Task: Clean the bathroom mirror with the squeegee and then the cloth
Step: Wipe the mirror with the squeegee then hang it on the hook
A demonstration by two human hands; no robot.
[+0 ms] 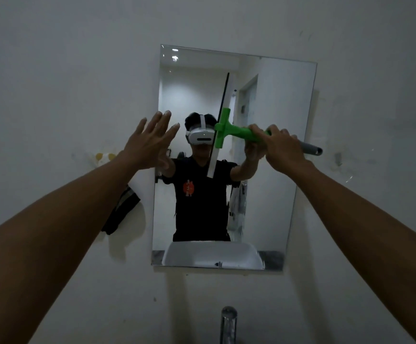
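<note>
A frameless rectangular mirror point(271, 194) hangs on the white wall ahead. My right hand point(282, 150) is shut on the grey handle of a green squeegee point(236, 132). Its long blade stands nearly upright against the middle of the glass, reaching from the upper part down to mid-height. My left hand point(149, 142) is open with fingers spread, held flat at the mirror's left edge. A dark cloth point(121, 212) hangs on the wall left of the mirror, partly hidden behind my left forearm.
A chrome tap point(228, 324) rises at the bottom centre below the mirror. The glass reflects a white basin and a person in a black shirt. A small yellow and white object point(104, 157) is stuck on the wall at left.
</note>
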